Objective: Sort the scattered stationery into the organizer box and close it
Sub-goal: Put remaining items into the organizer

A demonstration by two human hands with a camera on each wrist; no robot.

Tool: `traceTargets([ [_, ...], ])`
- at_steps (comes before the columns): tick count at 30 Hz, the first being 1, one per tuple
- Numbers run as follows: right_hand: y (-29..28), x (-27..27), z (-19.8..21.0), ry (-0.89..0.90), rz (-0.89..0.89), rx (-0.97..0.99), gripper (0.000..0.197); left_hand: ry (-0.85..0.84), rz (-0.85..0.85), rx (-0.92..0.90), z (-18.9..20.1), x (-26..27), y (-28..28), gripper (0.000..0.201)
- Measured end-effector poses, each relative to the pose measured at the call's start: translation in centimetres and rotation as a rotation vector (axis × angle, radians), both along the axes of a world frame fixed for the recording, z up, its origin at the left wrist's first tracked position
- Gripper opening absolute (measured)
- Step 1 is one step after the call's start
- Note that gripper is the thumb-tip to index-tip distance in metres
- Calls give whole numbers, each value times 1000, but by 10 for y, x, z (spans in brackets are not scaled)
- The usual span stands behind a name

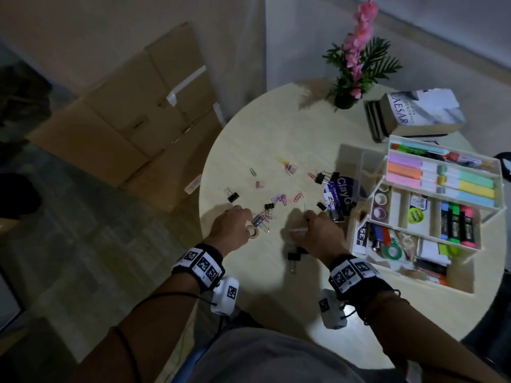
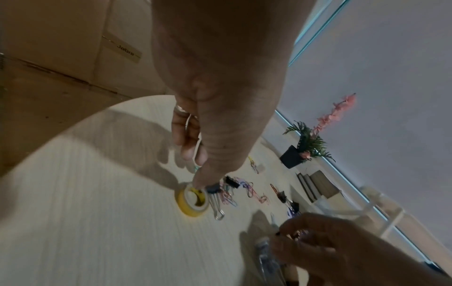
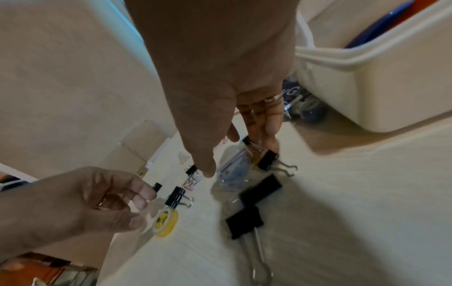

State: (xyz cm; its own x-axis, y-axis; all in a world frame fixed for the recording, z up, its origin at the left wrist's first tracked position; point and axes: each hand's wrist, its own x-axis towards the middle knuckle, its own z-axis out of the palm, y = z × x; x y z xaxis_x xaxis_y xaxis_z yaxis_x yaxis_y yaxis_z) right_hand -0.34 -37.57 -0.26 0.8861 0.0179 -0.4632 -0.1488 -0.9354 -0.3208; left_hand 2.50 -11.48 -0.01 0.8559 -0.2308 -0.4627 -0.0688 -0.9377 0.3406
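Note:
The white organizer box [image 1: 356,240] stands open at the table's right, its tiers full of highlighters, markers and tape. A yellow tape roll [image 2: 188,203] lies flat beside a binder clip [image 2: 215,193]. My left hand [image 2: 195,168] hovers over the roll. Its thumb tip touches the roll's rim and its fingers curl loosely above, holding nothing. My right hand [image 3: 232,151] pinches a small clear plastic case [image 3: 232,170] between thumb and fingers just above the table. Large black binder clips [image 3: 247,222] lie under that hand. Coloured paper clips [image 1: 279,199] and smaller binder clips are scattered farther out.
A blue clay packet [image 1: 344,194] leans by the box's left side. Books [image 1: 420,111] and a potted pink flower [image 1: 344,102] stand at the back of the round table [image 1: 276,134]. Cardboard boxes [image 1: 138,111] sit on the floor to the left.

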Motion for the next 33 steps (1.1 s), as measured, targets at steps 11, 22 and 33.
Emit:
traceTargets([
  [11, 33, -2, -14, -37, -45, 3, 46, 108, -124, -136, -12, 3, 31, 50],
  [22, 28, -10, -9, -140, -352, 290, 21, -28, -174, -85, -15, 7, 5, 31],
  [33, -3, -31, 42, -307, -695, 735, 32, -77, -167, -487, -1, 3, -43, 34],
])
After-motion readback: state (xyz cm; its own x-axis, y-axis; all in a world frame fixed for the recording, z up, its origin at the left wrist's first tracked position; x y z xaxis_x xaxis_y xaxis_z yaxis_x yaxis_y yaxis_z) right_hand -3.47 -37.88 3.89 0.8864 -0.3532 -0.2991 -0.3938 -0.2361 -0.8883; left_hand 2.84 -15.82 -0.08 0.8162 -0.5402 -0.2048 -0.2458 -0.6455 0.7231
